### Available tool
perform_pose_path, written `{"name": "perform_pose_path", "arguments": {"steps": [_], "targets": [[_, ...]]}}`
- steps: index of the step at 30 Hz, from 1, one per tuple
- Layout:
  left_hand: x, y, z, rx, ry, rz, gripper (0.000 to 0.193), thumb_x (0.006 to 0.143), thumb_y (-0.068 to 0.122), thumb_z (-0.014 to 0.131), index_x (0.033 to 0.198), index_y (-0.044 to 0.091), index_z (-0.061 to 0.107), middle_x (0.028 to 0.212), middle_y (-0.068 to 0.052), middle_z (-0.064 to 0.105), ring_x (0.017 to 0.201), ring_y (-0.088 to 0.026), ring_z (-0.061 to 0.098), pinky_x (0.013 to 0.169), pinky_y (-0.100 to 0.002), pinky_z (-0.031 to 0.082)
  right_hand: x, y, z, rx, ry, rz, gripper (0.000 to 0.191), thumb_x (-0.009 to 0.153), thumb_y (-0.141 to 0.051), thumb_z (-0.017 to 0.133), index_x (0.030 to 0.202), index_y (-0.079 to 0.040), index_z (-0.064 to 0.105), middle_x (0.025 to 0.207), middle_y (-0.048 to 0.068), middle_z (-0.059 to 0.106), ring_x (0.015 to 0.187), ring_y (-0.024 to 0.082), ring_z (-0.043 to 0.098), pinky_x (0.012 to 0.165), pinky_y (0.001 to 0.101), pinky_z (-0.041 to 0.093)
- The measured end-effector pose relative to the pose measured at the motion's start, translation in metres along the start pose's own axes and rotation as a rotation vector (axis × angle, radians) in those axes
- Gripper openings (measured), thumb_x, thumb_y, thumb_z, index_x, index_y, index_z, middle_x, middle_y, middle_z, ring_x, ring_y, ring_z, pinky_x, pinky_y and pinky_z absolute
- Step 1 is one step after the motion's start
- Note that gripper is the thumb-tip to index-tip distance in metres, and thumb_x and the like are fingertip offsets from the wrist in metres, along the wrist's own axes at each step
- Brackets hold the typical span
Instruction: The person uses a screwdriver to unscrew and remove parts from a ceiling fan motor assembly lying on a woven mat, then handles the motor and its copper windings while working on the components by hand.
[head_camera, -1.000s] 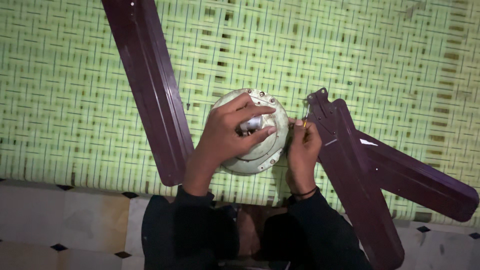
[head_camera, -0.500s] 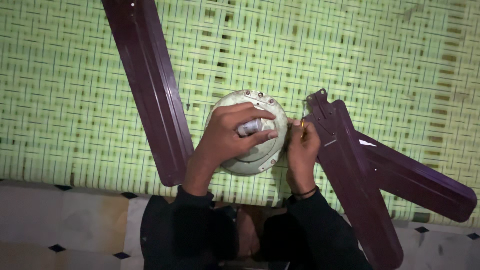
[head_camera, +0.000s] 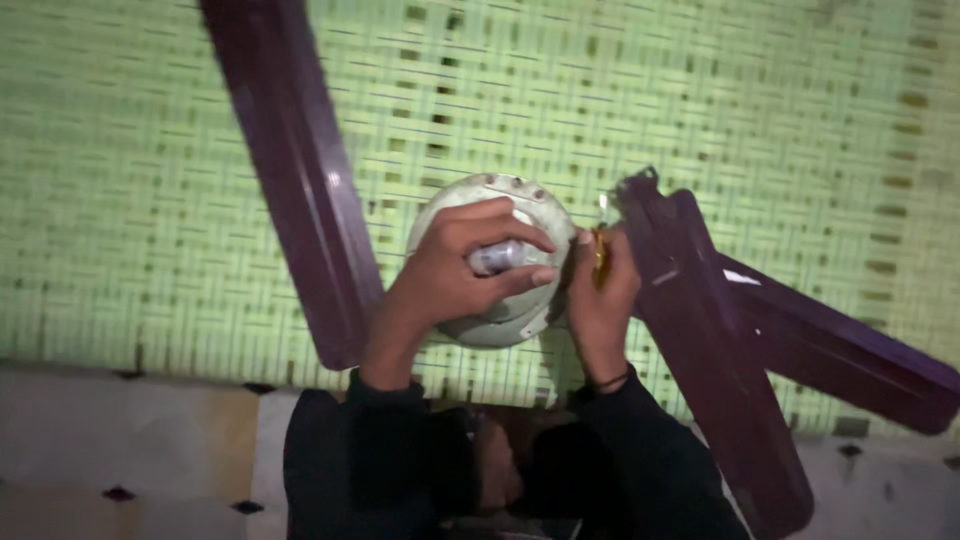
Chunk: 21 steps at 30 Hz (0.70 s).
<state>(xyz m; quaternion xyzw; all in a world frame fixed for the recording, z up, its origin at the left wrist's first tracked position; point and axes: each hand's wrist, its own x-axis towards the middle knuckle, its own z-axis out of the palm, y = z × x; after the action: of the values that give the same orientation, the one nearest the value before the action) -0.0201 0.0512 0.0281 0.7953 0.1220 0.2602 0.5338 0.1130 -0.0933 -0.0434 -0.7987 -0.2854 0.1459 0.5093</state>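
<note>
I see what looks like a home floor: a green woven mat (head_camera: 760, 110) spread over pale floor tiles (head_camera: 120, 440) with small dark corner diamonds, and dark maroon ceiling-fan blades (head_camera: 300, 180) lying on it.

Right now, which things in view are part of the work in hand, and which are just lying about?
In hand:
left hand gripping the round pale fan motor housing
right hand holding a yellow-handled tool

Lying about:
long maroon blade
two crossed maroon blades
green woven mat
</note>
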Motion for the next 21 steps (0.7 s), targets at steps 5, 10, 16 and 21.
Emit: {"name": "perform_pose_path", "arguments": {"steps": [5,10,16,21], "targets": [[-0.002,0.001,0.009,-0.083,-0.043,-0.074,0.025,0.089,0.027,0.085,0.103,0.009,0.077,0.091,-0.003,0.071,0.082,-0.015,0.068,0.074,-0.031,0.054,-0.005,-0.006,-0.013,-0.016,-0.055,0.012,0.021,0.109,-0.019,0.058,0.105,0.002,0.057,0.087,0.016,0.064,0.079,0.016,0.055,0.071,0.0368,0.050],[0.001,0.001,0.018,-0.092,-0.133,-0.182,0.026,0.090,0.032,0.082,0.101,0.009,0.080,0.091,-0.003,0.076,0.084,-0.016,0.070,0.078,-0.032,0.055,-0.005,-0.012,-0.015,-0.002,-0.090,0.005,0.020,0.108,-0.017,0.057,0.102,0.002,0.054,0.083,0.019,0.064,0.075,0.019,0.060,0.067,0.0390,0.049],[0.003,0.002,0.012,-0.130,-0.219,-0.309,0.032,0.090,0.039,0.077,0.094,0.007,0.075,0.084,-0.002,0.073,0.076,-0.014,0.068,0.073,-0.032,0.055,0.001,-0.010,-0.008,-0.078,-0.086,-0.029,0.022,0.107,-0.018,0.058,0.098,0.001,0.053,0.076,0.020,0.062,0.061,0.034,0.061,0.056,0.0422,0.044],[0.001,0.002,0.008,-0.220,-0.238,-0.283,0.029,0.093,0.034,0.076,0.095,0.005,0.070,0.087,-0.002,0.069,0.078,-0.013,0.065,0.073,-0.029,0.053,0.003,-0.008,-0.006,-0.121,-0.100,-0.026,0.024,0.106,-0.018,0.058,0.094,0.001,0.050,0.072,0.022,0.061,0.058,0.040,0.060,0.051,0.0461,0.040]]}}
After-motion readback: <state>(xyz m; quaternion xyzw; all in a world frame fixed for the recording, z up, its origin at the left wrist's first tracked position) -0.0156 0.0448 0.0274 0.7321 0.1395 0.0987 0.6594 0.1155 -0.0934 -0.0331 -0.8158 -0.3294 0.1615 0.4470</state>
